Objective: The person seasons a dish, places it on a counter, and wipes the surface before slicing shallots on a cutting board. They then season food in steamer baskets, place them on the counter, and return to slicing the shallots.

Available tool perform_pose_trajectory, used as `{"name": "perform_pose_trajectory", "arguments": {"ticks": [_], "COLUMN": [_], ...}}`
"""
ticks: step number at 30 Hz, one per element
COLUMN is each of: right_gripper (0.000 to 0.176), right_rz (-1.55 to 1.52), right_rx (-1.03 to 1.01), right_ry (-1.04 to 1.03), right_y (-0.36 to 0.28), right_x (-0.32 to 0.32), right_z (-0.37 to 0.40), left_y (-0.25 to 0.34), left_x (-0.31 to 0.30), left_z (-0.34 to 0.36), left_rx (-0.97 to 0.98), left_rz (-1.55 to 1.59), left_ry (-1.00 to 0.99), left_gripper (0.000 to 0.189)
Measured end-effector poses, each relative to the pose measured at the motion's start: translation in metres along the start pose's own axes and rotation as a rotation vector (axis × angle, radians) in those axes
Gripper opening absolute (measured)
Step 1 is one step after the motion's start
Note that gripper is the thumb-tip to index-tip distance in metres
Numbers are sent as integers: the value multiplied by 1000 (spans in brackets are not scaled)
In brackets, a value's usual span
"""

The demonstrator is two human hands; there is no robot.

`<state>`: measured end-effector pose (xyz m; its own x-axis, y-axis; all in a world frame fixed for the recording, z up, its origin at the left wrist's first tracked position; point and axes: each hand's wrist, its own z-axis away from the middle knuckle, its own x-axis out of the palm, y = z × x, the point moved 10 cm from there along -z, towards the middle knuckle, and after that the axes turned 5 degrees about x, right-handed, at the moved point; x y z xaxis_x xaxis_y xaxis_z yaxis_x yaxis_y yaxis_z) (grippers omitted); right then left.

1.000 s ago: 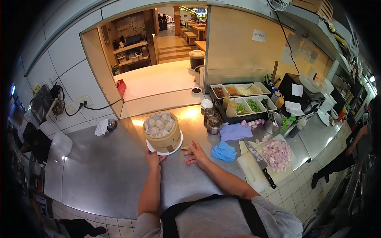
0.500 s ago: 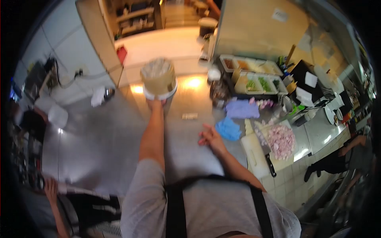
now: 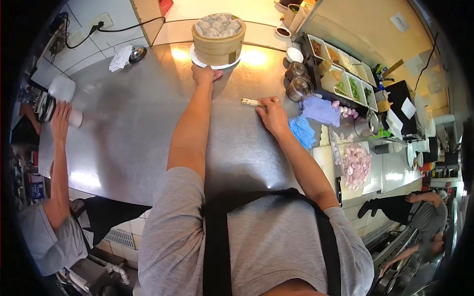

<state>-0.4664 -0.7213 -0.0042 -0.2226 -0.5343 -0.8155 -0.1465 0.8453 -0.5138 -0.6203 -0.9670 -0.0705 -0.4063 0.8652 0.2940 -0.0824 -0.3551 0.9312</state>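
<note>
Left hand (image 3: 205, 76), open, touches the white plate (image 3: 199, 58) under the round bamboo steamer (image 3: 218, 39); right hand (image 3: 271, 112) lies flat on the steel counter (image 3: 128, 123), perhaps touching chopsticks (image 3: 251, 102).

The steamer (image 3: 218, 35) sits on a plate (image 3: 197, 55) at the counter's (image 3: 133, 128) far edge, the left hand (image 3: 205, 76) just before it. The right hand (image 3: 270, 114) lies further right, cloths (image 3: 302, 130) beside it, jars (image 3: 298, 86) behind them.

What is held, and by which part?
Nothing clearly: left hand meets the near rim of the white round plate under the bamboo steamer; right hand lies flat.
</note>
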Motion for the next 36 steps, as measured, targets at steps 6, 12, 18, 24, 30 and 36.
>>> {"name": "perform_pose_trajectory", "arguments": {"ticks": [6,12,18,24,30,36], "right_gripper": [14,12,14,32,64,50], "right_rz": [-535,-861,-897,-1030,-1243,-1193], "right_rx": [467,669,683,712,679,494], "right_ry": [-254,-255,-206,-234,45,154], "right_y": [47,70,71,71,72,51], "right_x": [32,64,91,96,85,81], "right_z": [-55,-111,-165,-197,-188,-151], "left_y": [-4,7,2,-2,1,-7], "left_x": [-1,-4,-3,9,27,48], "left_z": [-20,-7,-10,-35,-54,-66], "left_rx": [-4,-23,-53,-53,3,-65], "left_rz": [1,-18,-11,34,90,43], "left_ry": [15,60,51,87,90,-145], "left_gripper": [26,31,39,39,53,51]}}
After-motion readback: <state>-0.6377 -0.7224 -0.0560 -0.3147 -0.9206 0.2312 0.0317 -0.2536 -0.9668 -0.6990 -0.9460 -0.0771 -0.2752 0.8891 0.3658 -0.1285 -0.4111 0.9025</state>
